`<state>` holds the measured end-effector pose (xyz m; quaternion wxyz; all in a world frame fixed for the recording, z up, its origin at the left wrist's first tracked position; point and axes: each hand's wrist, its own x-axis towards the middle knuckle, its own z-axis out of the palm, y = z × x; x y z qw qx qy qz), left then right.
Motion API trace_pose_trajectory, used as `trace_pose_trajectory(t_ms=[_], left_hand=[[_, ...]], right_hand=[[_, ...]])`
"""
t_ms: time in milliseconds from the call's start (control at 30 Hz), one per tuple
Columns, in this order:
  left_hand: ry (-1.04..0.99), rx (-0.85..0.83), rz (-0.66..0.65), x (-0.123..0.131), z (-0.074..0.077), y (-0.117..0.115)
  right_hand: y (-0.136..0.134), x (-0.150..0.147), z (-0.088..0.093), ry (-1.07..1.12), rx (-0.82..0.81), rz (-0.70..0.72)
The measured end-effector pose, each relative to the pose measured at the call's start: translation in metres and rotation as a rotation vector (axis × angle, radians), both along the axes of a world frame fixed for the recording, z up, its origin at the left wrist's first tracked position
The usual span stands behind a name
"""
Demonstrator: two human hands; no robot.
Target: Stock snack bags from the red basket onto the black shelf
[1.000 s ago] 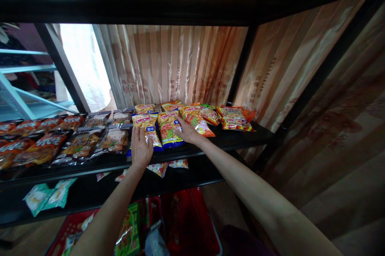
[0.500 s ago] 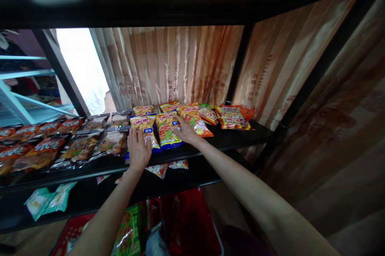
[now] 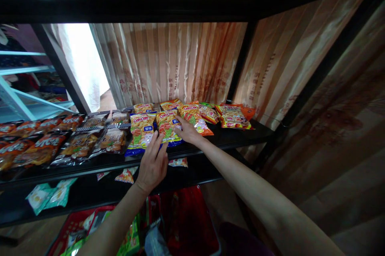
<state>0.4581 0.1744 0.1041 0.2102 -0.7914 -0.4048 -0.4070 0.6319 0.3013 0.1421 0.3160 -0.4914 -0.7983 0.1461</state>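
Note:
Two blue-edged snack bags with yellow and red print lie side by side on the black shelf, the left bag (image 3: 140, 129) and the right bag (image 3: 167, 121). My left hand (image 3: 153, 163) is in front of them, fingers stretched, its tips over the lower edges where the two bags meet. Resting against the right side of the right bag is my right hand (image 3: 189, 131), fingers extended and partly covering its label. An orange-edged snack bag (image 3: 194, 116) sits just beyond that hand. Neither hand is lifting a bag.
Brown snack packets (image 3: 111, 139) and orange-labelled packets (image 3: 45, 147) fill the shelf's left. More bags (image 3: 234, 116) lie at the right end. A red basket (image 3: 207, 216) with packages stands below. Green packets (image 3: 49, 198) lie on the lower shelf. Black posts (image 3: 240, 63) and curtains (image 3: 168, 63) enclose the back.
My left hand has moved right and down, off the left bag's face, uncovering it. My right hand has stayed at the right bag's side with little movement.

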Motion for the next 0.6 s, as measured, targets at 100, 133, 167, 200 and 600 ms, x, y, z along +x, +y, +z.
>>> trace_pose_trajectory(t_ms=[100,133,167,200,600], left_hand=[[0.04,-0.077,-0.066,0.011,-0.013,-0.029],[0.062,-0.108,-0.088,0.013,-0.019,-0.038],[0.082,-0.137,-0.103,0.014,-0.025,-0.046],[0.095,-0.157,-0.113,0.015,-0.031,-0.053],[0.064,-0.193,-0.003,0.004,-0.027,-0.047]], right_hand=[[-0.002,-0.001,0.0,-0.005,-0.01,0.002],[-0.002,-0.001,0.0,-0.007,-0.014,0.006],[-0.001,-0.001,0.0,-0.009,-0.017,0.008],[-0.001,-0.001,0.0,-0.009,-0.017,0.008],[-0.002,0.005,0.009,0.0,-0.007,-0.003]])
